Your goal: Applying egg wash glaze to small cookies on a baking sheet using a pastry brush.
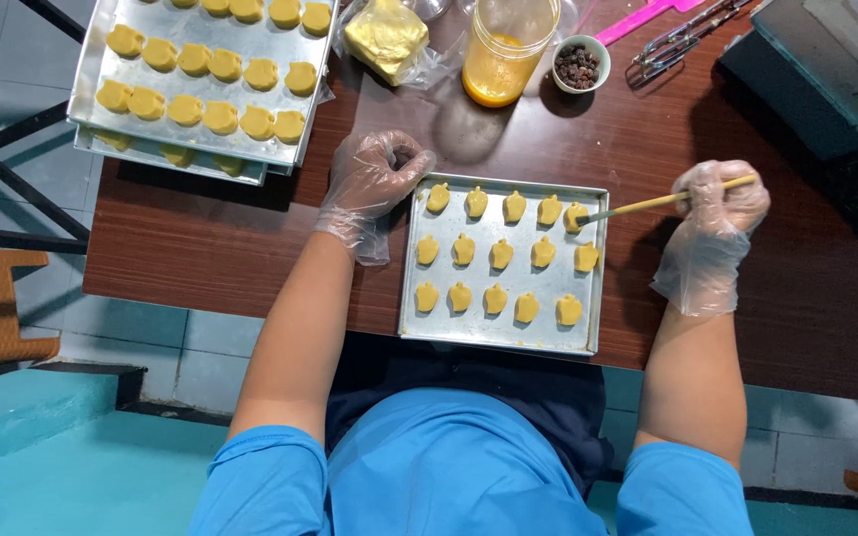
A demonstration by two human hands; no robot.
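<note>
Pinched in the gloved right hand (pixel 715 206), a thin brush (pixel 659 202) touches its tip to the top-right cookie (pixel 574 216) on the small baking tray (pixel 497 333). Curled shut and holding nothing, the gloved left hand (pixel 373 179) rests against that tray's upper-left corner; beyond the tray stands a jar of yellow liquid (pixel 504 48).

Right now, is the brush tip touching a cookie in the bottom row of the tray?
No, the brush in the right hand has its tip on the rightmost top-row cookie of the tray.

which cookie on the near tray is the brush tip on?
The top-row cookie at the right end of the tray; the brush in the right hand touches only it.
</note>
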